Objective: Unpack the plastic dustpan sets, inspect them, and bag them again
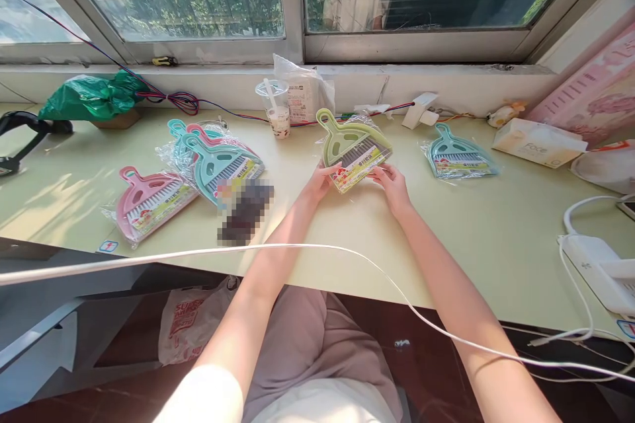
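Note:
Both of my hands are on a green mini dustpan and brush set (354, 145) in clear plastic wrap, tilted a little over the table. My left hand (320, 183) grips its lower left edge, the thumb across the front. At its lower right edge, my right hand (393, 189) has its fingertips against the pack. To the left lies a pile of wrapped blue and pink sets (223, 162), with a pink dustpan set (156, 201) in front of it. On the right a blue dustpan set (456, 153) lies by itself.
A white cable (317, 246) crosses in front of my forearms. Behind stand a drink cup (278, 115) and a plastic-wrapped packet (305, 96). A tissue box (538, 143) and a white power strip (602, 271) are at right, a green bag (94, 96) at left.

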`<state>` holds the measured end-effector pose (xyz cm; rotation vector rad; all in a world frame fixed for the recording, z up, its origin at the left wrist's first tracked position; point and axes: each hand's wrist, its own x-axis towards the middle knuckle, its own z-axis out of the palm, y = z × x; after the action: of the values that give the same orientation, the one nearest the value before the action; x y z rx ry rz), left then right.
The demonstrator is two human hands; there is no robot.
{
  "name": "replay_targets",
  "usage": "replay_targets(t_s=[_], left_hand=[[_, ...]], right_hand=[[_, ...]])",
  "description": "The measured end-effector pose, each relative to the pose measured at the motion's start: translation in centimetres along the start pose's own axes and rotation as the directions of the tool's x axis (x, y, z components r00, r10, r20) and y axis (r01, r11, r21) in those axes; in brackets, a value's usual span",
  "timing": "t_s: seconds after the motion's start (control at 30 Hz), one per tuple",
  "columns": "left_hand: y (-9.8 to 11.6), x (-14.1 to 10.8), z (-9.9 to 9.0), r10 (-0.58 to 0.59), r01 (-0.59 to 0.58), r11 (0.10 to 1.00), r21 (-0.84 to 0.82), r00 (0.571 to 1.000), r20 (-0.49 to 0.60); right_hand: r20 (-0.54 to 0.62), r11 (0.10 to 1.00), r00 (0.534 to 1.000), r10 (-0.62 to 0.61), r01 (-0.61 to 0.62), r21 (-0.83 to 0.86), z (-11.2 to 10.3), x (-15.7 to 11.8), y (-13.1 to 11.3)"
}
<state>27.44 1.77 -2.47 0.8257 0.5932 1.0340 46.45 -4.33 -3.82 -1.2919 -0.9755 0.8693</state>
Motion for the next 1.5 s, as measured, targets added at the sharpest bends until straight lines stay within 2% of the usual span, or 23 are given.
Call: replay_targets(t_s=[0.07,0.17,0.23,0.27,0.33,0.43,0.57,0.63,0.7,0.8,0.87,0.93,1.0,1.13,1.17,1.23,1.3,1.37,1.4,1.47,1.5], left_hand=[[0.3,-0.4,0.1,-0.037,0.037,0.999,0.003,0.997,0.066],[0.3,-0.5,0.1,-0.116,0.116,0.993,0.012,0.983,0.140],[0.1,-0.1,0.1,-0.123,0.123,0.992,0.013,0.983,0.139],[0.0,0.2,0.1,-0.110,0.110,0.994,0.005,0.989,0.100],[0.0,0.8,-0.2,-0.077,0.076,0.997,-0.034,0.996,-0.047],[0.6,1.5,-1.2,-0.032,-0.009,0.990,-0.143,0.957,-0.288],[2.3,1.3,-3.0,0.105,-0.225,0.938,-0.264,0.909,-0.402],[2.9,1.1,-3.5,0.122,-0.245,0.931,-0.270,0.907,-0.404],[3.2,0.9,-3.5,0.066,-0.167,0.955,-0.245,0.925,-0.374],[3.1,0.8,-3.1,-0.126,0.089,0.986,-0.143,0.952,-0.277],[3.1,0.8,-3.0,-0.286,0.283,0.958,-0.040,0.938,-0.197],[3.2,0.8,-3.1,-0.371,0.380,0.925,0.031,0.916,-0.149],[3.2,0.8,-3.3,-0.340,0.345,0.939,0.006,0.927,-0.157],[3.6,0.5,-3.6,-0.165,0.131,0.974,-0.187,0.970,-0.180],[3.7,0.4,-3.6,-0.147,0.108,0.969,-0.221,0.975,-0.165],[3.9,0.2,-3.4,-0.185,0.153,0.961,-0.231,0.975,-0.123],[3.9,-0.2,-2.9,-0.298,0.286,0.948,-0.140,0.952,-0.066],[3.6,-0.5,-2.2,-0.434,0.432,0.901,0.048,0.900,0.038],[3.4,-0.7,-1.7,-0.477,0.462,0.875,0.146,0.873,0.103],[2.6,-1.1,-0.5,-0.484,0.423,0.864,0.273,0.848,0.217],[2.1,-1.3,0.2,-0.442,0.370,0.883,0.288,0.861,0.252]], right_hand=[[-0.026,0.992,0.999,0.042,-0.039,0.122,0.0,0.1,0.1],[-0.023,0.974,0.997,0.080,-0.073,0.213,-0.1,0.0,0.1],[-0.002,0.967,0.996,0.093,-0.090,0.238,-0.2,-0.1,-0.1],[0.003,0.966,0.995,0.099,-0.097,0.238,-0.3,-0.1,-0.2],[0.011,0.968,0.994,0.110,-0.110,0.224,-0.7,0.0,-0.5],[0.040,0.969,0.990,0.138,-0.143,0.201,-1.4,0.2,-0.8],[-0.009,0.960,0.987,0.163,-0.156,0.231,-2.5,0.8,-0.9],[-0.078,0.953,0.985,0.152,-0.126,0.274,-3.0,1.1,-0.8],[-0.134,0.946,0.982,0.134,-0.086,0.312,-3.4,1.4,-0.7],[-0.176,0.946,0.979,0.099,-0.038,0.321,-4.1,1.8,-0.6],[-0.189,0.948,0.978,0.091,-0.027,0.318,-4.5,2.0,-0.6],[-0.203,0.944,0.975,0.094,-0.022,0.331,-4.8,2.1,-0.7],[-0.211,0.938,0.973,0.096,-0.017,0.346,-4.9,2.2,-0.8],[-0.196,0.944,0.977,0.086,-0.017,0.330,-4.8,2.1,-0.9],[-0.189,0.947,0.978,0.087,-0.022,0.319,-4.8,2.0,-0.9],[-0.179,0.953,0.980,0.089,-0.031,0.300,-4.5,1.9,-0.9],[-0.167,0.955,0.982,0.087,-0.034,0.296,-4.3,1.7,-1.1],[-0.150,0.952,0.986,0.076,-0.027,0.305,-4.0,1.6,-1.2],[-0.139,0.950,0.988,0.070,-0.024,0.311,-3.9,1.6,-1.3],[-0.113,0.947,0.991,0.069,-0.029,0.319,-3.7,1.5,-1.5],[-0.089,0.946,0.993,0.074,-0.042,0.321,-3.6,1.4,-1.5]])
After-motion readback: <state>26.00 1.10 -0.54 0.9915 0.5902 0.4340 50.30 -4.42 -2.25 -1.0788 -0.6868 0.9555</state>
